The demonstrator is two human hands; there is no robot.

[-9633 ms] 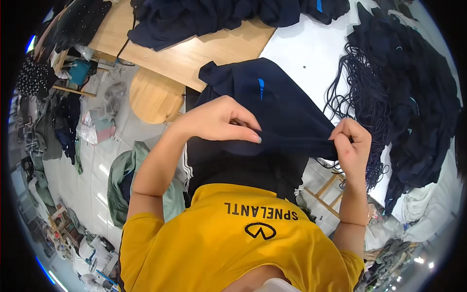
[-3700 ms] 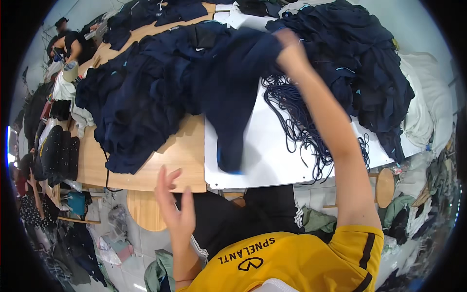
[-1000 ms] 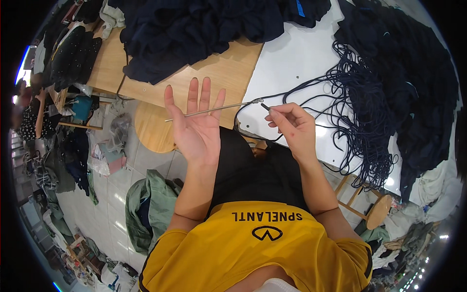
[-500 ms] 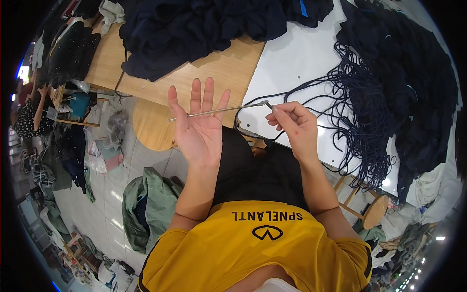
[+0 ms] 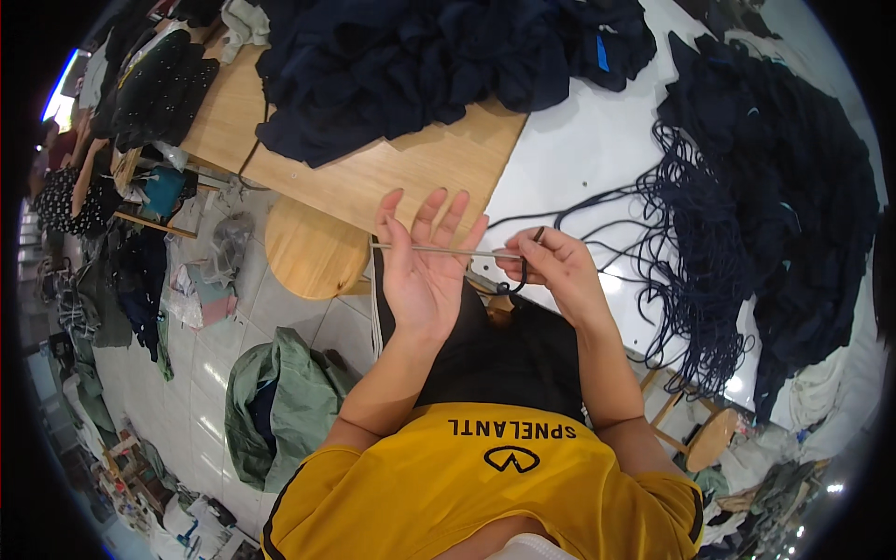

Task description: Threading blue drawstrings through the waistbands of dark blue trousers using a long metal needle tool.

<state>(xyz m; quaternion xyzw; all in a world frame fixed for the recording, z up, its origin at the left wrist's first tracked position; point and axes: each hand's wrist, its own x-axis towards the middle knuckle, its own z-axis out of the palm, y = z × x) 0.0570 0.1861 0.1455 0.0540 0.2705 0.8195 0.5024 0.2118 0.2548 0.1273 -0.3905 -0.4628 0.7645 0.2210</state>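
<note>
The left hand (image 5: pixel 422 271) is held up flat in front of the body, palm toward the camera, with its fingers (image 5: pixel 439 217) spread wide and straight. A thin metal rod (image 5: pixel 439 250) lies across this palm, touching it, and runs to the right into the right hand (image 5: pixel 551 271). The right hand is closed; its fingers (image 5: pixel 523 266) pinch the right end of the rod together with a dark cord (image 5: pixel 597 201). Near the rod's end the cord makes a small loop below the right hand, then goes up and to the right over the white part of the tabletop (image 5: pixel 579 140).

The rod is above the person's lap, just before the tabletop's near edge. To the right of the rod the cord joins a big heap of cords (image 5: pixel 709 243), which hangs partly over the tabletop's edge. Further right of that heap is a pile of dark garments (image 5: pixel 793 187). Behind the rod, on the wooden part of the tabletop, lies another dark pile of clothes (image 5: pixel 420 65). To the left of the rod, a round wooden stool (image 5: pixel 313 252) stands on the floor, and below it lies a green jacket (image 5: pixel 280 401).
</note>
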